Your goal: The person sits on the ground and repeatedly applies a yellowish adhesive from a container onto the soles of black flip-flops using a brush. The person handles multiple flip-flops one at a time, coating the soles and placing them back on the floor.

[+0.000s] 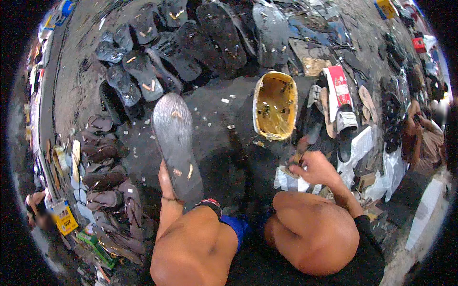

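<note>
My left hand (pixel 167 185) grips the heel end of a dark grey footwear sole (pixel 179 121), held up with its toe end pointing away from me. Its far half looks wet and shiny, and small tan strap ends show on its face. My fingers behind the sole are hidden. My right hand (pixel 317 167) is closed, fingers curled together above a whitish sheet (pixel 289 180) on the ground. Something blurred and dark is at its fingertips, too unclear to name. Just beyond it stands a yellow tub (pixel 258 107) with sticky amber residue inside.
Dark soles (pixel 177 57) lie in rows at the far side, several with tan strap ends. Brown sandals (pixel 102 178) are piled on my left. A red and white packet (pixel 337 86) and loose sandals lie at right. Another person (pixel 424 138) sits at the far right.
</note>
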{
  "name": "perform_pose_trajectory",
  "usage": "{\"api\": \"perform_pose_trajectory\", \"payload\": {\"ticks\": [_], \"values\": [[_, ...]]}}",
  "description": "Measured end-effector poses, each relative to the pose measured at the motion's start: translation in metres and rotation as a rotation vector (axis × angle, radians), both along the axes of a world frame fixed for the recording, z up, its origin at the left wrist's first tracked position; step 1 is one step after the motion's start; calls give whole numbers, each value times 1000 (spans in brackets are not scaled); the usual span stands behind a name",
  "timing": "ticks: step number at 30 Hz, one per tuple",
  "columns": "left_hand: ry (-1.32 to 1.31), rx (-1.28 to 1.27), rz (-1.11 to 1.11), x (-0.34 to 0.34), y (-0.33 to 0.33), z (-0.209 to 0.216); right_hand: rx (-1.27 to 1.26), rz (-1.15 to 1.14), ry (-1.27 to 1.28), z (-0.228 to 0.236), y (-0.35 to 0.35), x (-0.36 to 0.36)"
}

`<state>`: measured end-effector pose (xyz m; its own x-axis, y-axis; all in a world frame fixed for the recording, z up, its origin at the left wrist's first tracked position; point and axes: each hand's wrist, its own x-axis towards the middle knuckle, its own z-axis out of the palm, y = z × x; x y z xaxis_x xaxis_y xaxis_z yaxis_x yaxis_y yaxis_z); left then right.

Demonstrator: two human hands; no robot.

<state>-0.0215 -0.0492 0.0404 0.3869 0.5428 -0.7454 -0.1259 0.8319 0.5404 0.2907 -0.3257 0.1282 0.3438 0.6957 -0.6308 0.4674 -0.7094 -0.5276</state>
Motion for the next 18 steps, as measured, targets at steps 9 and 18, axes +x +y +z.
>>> {"api": "perform_pose_trajectory", "payload": {"ticks": [9,18], "values": [[-494,-1,-97,125,20,57,1085,94,96,9,191,-23],[-875,-193,-12,101,31,17,1300,324,-140,28,167,-29]]}}
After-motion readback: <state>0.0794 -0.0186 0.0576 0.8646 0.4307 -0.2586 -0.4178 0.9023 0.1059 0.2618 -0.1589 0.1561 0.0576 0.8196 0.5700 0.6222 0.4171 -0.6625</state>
